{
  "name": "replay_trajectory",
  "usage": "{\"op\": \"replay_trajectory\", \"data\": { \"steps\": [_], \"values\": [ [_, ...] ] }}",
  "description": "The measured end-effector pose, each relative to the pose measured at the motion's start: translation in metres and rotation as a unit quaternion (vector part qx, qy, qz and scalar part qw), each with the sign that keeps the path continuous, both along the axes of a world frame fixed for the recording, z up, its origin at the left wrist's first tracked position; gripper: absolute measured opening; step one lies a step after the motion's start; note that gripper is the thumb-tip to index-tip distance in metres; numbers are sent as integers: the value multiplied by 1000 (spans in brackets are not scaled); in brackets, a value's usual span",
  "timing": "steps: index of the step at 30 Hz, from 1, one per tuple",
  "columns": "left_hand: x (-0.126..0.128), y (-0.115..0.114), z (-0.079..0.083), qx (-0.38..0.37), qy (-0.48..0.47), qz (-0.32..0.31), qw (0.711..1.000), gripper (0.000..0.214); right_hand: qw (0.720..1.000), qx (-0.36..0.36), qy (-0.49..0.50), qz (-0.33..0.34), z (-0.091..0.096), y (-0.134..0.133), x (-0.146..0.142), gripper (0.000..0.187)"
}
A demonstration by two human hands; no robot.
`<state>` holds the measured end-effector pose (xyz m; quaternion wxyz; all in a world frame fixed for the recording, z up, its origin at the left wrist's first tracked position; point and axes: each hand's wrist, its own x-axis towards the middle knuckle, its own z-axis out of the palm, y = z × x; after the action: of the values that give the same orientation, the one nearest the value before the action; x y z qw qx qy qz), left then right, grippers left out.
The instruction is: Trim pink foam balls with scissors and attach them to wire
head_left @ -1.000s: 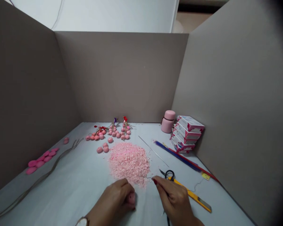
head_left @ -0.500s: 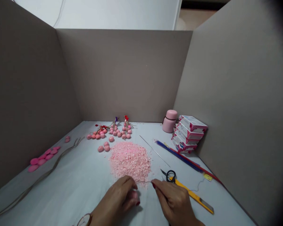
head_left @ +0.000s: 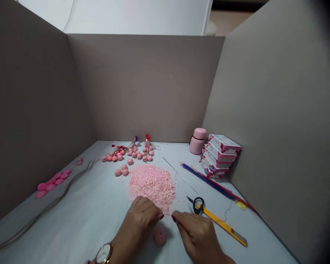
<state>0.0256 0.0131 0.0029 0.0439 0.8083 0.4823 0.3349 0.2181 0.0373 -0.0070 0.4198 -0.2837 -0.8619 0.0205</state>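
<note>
My left hand (head_left: 143, 217) and right hand (head_left: 200, 234) pinch thin cord (head_left: 167, 215), axis left-right; pink bead (head_left: 160, 235) below, lower centre, nearer left.

Thin strand (head_left: 167, 214) being pinched by left hand (head_left: 143, 217) and right hand (head_left: 195, 231); pink bead (head_left: 160, 236) being shown just beside left hand; pink flake heap (head_left: 153, 185) on tabletop (head_left: 93, 205) being partly hidden by it.

Soft dim lt, L wall (head_left: 35, 91) darker – faint shadow by pink ball (head_left: 160, 236), blurry blk R edge
</note>
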Motion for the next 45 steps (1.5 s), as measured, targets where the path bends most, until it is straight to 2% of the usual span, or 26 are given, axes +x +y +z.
{"op": "replay_trajectory", "data": {
  "steps": [3,5,6,7,9,11,13,17,21,27,36,40,45],
  "values": [
    [-14,1,5,-20,-33,40,998,22,998,-23,32,-42,5,4,6,25],
    [-17,-1,8,-52,-62,45,996,16,996,-32,53,-68,5,7,9,23],
    [-16,-4,9,-95,-78,29,992,8,995,-32,59,-75,5,9,10,22],
    [-14,-7,10,-150,-85,1,985,10,994,-32,62,-78,4,10,10,21],
    [-6,-12,10,-243,-67,-45,967,34,995,-33,62,-76,2,10,11,21],
    [1,-15,7,-268,-27,-44,962,23,995,-38,61,-76,0,10,10,22],
    [5,-14,3,-267,-16,-27,963,14,995,-33,62,-77,-1,9,10,22],
    [5,-11,-4,-241,-1,-17,970,8,996,-24,54,-71,1,7,10,22],
    [7,-13,-6,-201,50,-7,978,12,996,-12,60,-69,5,5,8,23],
    [2,-14,2,-149,-19,24,988,15,997,-14,59,-54,4,3,11,21],
    [-5,-13,-1,-86,-29,105,990,15,997,69,11,16,-1,-2,9,23],
    [-5,-12,-4,-71,-38,108,991,14,995,93,-2,20,-2,-2,9,21],
    [-3,-11,-3,-61,-38,98,993,13,996,89,-13,21,-5,-1,8,23]
  ]
}}
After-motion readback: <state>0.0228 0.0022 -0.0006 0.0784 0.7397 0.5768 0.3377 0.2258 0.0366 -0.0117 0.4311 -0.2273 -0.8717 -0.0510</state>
